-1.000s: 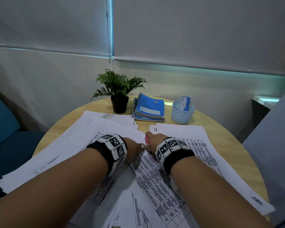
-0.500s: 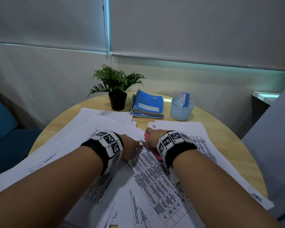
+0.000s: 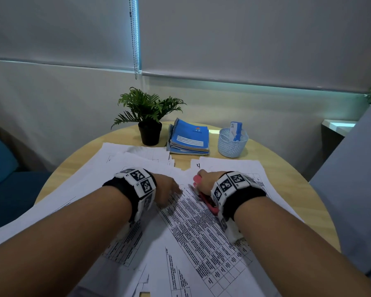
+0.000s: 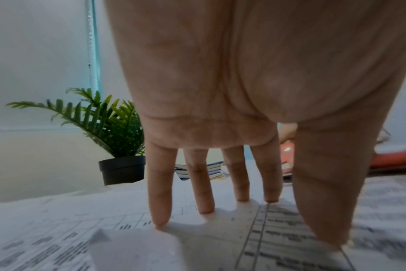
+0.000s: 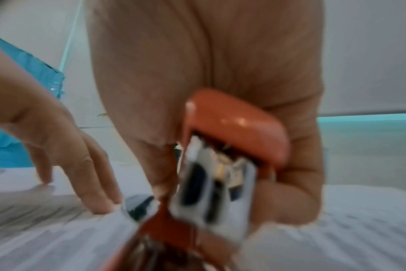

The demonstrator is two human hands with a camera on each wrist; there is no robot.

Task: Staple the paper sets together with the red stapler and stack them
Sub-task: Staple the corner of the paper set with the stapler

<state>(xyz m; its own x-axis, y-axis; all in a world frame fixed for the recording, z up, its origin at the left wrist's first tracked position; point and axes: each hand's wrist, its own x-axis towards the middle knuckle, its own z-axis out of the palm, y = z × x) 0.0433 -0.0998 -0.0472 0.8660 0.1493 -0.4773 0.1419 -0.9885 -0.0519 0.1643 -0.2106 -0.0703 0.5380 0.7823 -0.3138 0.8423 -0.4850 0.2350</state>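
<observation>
L hand (image 3: pixel 166 189) mid-frame, fingers straight & spread, tips pressing printed paper set (image 3: pixel 201 228), prob. to keep sheets aligned for the staple. R hand (image 3: pixel 206 182) just right of it, fingers wrapped round red stapler (image 3: pixel 204 197), nose at the set's upper corner, lying on the paper. Right pile (image 3: pixel 229 167) has handwritten "4". Blue notebooks (image 3: pixel 190 137) upper centre: logo too small to read. Table text blurred.
</observation>
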